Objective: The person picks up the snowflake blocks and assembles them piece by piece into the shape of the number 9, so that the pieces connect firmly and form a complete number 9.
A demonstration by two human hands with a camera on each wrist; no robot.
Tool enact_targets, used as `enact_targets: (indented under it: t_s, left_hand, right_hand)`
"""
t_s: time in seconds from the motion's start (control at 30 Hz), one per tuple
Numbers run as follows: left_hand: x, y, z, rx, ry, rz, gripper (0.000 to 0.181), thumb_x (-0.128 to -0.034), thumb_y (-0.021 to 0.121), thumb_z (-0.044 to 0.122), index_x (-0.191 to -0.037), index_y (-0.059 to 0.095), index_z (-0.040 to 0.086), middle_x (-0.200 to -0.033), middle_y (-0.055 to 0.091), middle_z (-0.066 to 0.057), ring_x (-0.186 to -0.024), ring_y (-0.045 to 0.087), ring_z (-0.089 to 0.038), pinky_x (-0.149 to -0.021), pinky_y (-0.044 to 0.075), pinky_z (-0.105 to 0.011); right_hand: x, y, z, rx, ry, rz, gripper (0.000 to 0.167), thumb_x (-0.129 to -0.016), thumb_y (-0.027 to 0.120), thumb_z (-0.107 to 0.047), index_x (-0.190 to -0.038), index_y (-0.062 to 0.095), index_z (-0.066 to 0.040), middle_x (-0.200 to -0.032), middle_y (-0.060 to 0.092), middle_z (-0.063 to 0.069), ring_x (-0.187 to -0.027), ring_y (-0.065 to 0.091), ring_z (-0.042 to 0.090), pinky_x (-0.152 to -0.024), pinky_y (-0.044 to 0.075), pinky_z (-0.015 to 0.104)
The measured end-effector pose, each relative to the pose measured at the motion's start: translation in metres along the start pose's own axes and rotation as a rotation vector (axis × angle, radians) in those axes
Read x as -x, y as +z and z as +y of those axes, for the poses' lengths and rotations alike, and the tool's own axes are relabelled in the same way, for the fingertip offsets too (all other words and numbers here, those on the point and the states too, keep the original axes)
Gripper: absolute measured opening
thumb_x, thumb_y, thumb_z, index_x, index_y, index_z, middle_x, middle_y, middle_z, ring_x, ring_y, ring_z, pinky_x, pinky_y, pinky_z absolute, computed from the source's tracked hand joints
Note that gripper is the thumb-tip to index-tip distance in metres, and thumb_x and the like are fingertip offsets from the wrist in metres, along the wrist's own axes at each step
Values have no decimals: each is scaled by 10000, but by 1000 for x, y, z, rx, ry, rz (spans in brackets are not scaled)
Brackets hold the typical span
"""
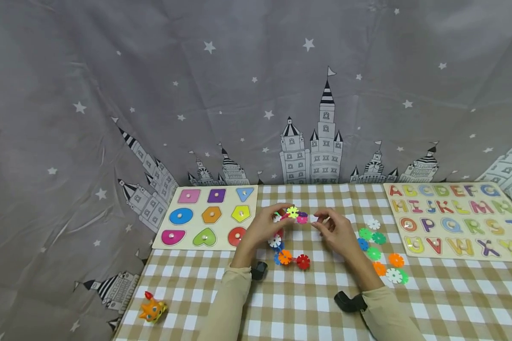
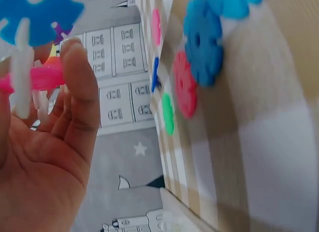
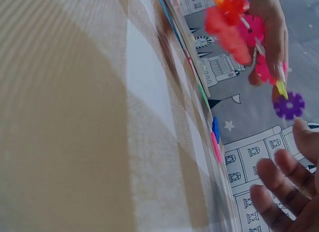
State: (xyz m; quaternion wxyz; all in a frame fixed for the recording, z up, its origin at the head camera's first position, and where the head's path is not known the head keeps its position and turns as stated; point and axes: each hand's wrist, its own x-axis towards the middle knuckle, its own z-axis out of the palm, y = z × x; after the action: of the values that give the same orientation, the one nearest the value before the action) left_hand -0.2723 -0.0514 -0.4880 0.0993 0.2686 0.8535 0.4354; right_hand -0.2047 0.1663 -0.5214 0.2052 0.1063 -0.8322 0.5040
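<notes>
The left hand (image 1: 261, 228) grips a chain of joined flower-shaped discs, with a yellow disc (image 1: 292, 211) and a pink disc (image 1: 301, 219) beyond its fingertips. Close to the left wrist camera, its thumb and fingers pinch a pink disc (image 2: 47, 78) beside a white disc (image 2: 22, 75) and a blue disc (image 2: 37, 15). The chain's lower part, with an orange disc (image 1: 285, 257) and a red disc (image 1: 303, 262), is over the cloth. The right hand (image 3: 294, 184) has its fingers apart, holding nothing visible; its thumb is beside a purple disc (image 3: 289, 106) at the chain's end.
Loose discs, including a blue one (image 1: 362, 244), lie right of the right hand. A shape puzzle board (image 1: 205, 225) is at the left, an alphabet board (image 1: 456, 222) at the right. An orange toy figure (image 1: 152, 310) stands front left on the checked cloth (image 1: 311, 303).
</notes>
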Motion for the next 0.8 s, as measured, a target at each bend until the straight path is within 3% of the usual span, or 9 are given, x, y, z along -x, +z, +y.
enact_targets:
  t_s: [0.13, 0.27, 0.6, 0.8]
  left_hand:
    - [4, -7, -6, -28, -30, -26, 435, -902, 715, 252, -1297, 630, 92, -1135, 677, -69, -944, 563, -203, -860, 490, -343]
    - [6, -12, -12, -52, -20, -52, 447, -918, 696, 247, -1332, 606, 103, -1090, 670, -80, -844, 542, -182, -739, 472, -282]
    - [7, -15, -16, -12, -10, -97, 379, -923, 690, 214, -1277, 646, 87, -1169, 680, -51, -989, 573, -189, -849, 492, -314]
    - [5, -13, -17, 35, 6, -93, 344, -922, 690, 210, -1236, 663, 73, -1282, 659, -34, -1140, 591, -190, -965, 492, -399]
  right_hand:
    - [-1, 0, 3, 26, 94, -69, 239, -826, 763, -40, -1032, 650, 5, -809, 629, 66, -625, 523, 64, -564, 466, 209]
    - [-8, 3, 7, 79, 155, -164, 266, -845, 751, -76, -1081, 650, -7, -830, 633, 59, -653, 529, 84, -603, 462, 222]
    - [-28, 16, 18, 305, 204, -357, 425, -879, 724, -229, -1270, 634, -88, -854, 595, -1, -701, 499, 111, -627, 413, 267]
    - [-32, 21, 13, 431, 219, -391, 335, -885, 714, -281, -1193, 672, -157, -843, 546, 13, -692, 471, 153, -581, 369, 291]
